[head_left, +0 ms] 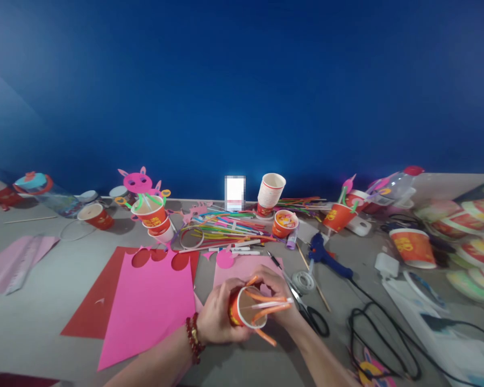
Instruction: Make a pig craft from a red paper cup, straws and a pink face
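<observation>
My left hand [215,317], a beaded bracelet at its wrist, is closed around the side of a red-orange paper cup [234,308]. The cup is tilted, its white-rimmed mouth towards me. Orange pipe cleaners [273,310] stick out of it, together with a whitish straw-like piece. At the cup's far right side my right hand [275,285] curls its fingers against it, close to an orange pipe cleaner end. The right thumb and what its fingertips press on are partly hidden. Below the hands lies a light pink sheet [225,277].
Bright pink paper [153,312] overlaps red paper [91,301] at left. Scissors [317,321], tape [302,281] and a blue glue gun [326,255] with a looped cord lie right. Behind are pipe cleaners [218,228], stacked cups [271,191] and a pink-masked cup figure [151,215].
</observation>
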A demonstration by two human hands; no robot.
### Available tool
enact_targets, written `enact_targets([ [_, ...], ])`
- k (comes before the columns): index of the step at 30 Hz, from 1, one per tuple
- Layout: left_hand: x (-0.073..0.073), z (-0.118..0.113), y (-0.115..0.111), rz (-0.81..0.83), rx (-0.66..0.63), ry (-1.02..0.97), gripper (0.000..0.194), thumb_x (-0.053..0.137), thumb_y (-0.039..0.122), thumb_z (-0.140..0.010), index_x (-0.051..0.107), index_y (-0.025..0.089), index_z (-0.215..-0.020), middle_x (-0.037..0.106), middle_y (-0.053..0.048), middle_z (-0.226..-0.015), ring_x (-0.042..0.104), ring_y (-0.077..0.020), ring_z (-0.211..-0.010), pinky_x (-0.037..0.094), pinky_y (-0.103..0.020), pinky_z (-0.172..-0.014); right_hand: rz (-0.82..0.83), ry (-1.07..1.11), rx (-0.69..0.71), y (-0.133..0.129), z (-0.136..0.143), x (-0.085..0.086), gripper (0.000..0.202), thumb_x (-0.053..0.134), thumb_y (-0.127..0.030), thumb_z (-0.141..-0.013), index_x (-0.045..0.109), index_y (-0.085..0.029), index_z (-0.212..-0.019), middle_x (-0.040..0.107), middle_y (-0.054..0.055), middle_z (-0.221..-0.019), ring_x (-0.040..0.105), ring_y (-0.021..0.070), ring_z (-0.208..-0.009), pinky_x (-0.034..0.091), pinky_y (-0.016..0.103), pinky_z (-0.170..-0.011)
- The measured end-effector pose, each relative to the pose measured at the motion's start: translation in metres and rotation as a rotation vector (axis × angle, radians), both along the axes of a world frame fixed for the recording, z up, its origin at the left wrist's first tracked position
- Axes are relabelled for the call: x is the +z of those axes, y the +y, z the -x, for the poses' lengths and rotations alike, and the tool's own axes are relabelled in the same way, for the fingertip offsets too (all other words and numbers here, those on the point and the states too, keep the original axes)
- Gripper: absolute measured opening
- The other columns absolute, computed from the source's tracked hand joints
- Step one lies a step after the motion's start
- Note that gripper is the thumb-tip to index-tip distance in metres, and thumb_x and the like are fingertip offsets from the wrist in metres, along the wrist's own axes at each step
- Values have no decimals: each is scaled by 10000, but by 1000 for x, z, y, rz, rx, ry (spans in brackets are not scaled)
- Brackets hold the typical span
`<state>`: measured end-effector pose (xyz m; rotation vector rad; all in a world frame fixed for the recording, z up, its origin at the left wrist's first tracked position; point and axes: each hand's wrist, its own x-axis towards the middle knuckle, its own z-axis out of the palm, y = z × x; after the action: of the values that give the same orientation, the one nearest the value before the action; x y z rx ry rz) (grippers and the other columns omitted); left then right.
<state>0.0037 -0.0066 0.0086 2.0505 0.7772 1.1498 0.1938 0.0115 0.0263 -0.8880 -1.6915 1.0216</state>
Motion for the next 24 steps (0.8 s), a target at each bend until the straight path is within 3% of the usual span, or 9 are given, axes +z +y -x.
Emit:
enact_targets([
  [8,-5,-1,2,-9,-14,0,711,751,418,-726,369,228,-1295,674,-128,-1133,728,-297,-985,602,-398,-801,-46,-11,-26,-2,1,-4,142,640,-317,-905,648,-214,-808,621,21,-774,575,185,-698,456,291,-640],
  [16,-11,1,1,32,-42,-6,748,774,377,-706,364,245,-1318,662,-124,-1153,718,-306,-1009,588,-407,-819,-51,-26,-38,-1,2,-18,127,621,-297,-912,633,-225,-807,615,20,-779,561,184,-694,450,288,-635],
  [24,-9,2,3,55,-33,5,750,788,340,-697,366,254,-1311,659,-125,-1165,713,-305,-1024,583,-400,-835,-66,-44,-30,-2,2,-6,164,605,-336,-924,637,-223,-811,625,29,-777,585,193,-702,458,298,-637],
])
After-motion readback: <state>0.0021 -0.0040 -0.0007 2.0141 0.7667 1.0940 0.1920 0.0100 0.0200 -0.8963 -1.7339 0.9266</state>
